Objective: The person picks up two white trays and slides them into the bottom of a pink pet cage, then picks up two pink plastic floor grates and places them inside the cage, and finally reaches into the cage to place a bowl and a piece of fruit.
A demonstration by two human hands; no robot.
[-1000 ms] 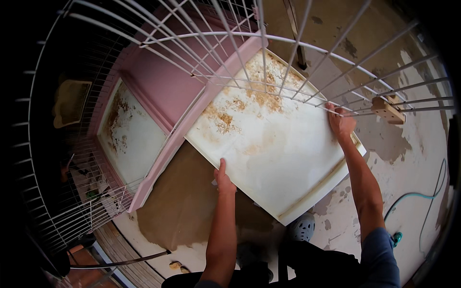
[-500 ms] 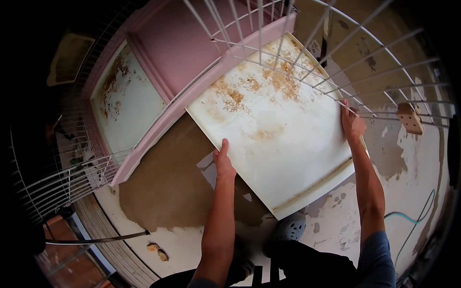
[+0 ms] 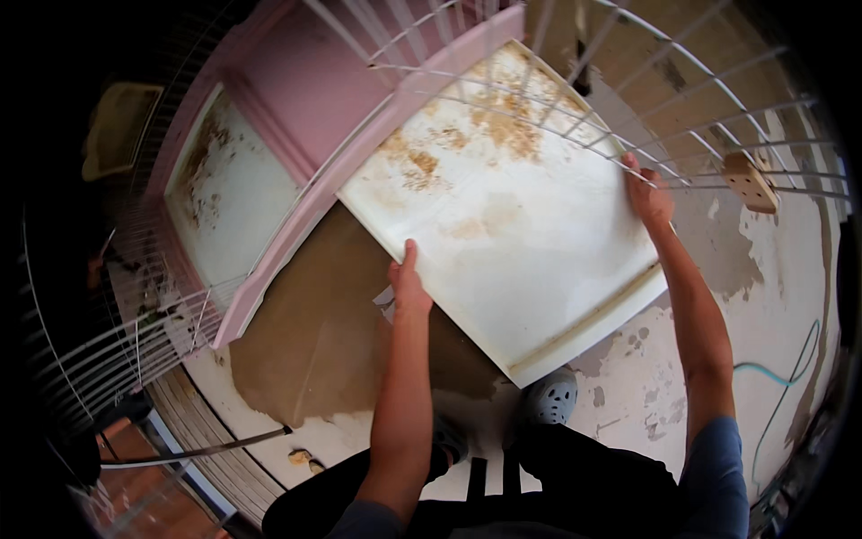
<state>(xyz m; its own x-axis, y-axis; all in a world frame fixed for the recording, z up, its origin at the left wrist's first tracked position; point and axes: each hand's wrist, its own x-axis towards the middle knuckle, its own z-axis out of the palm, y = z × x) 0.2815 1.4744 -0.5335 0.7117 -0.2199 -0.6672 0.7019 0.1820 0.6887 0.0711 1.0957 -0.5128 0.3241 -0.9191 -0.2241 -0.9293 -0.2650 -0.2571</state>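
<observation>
A wide white pull-out tray, blotched with brown stains at its far end, slants across the middle. Its far end meets the pink base frame of a wire cage. My left hand grips the tray's left edge, thumb on top and fingers hidden beneath. At the opposite edge my right hand is closed on the tray too, close to the cage's white bars. A second stained white panel shows inside the pink frame at the left.
A beige block with holes is fixed to the bars at the right. Wet patches darken the pale floor. A teal hose lies at the right, wooden boards at the lower left. My grey clog stands by the tray's near corner.
The whole view has shifted slightly, with tray, cage and hands moving together up and left in the picture. Both hands keep their hold on the tray.
</observation>
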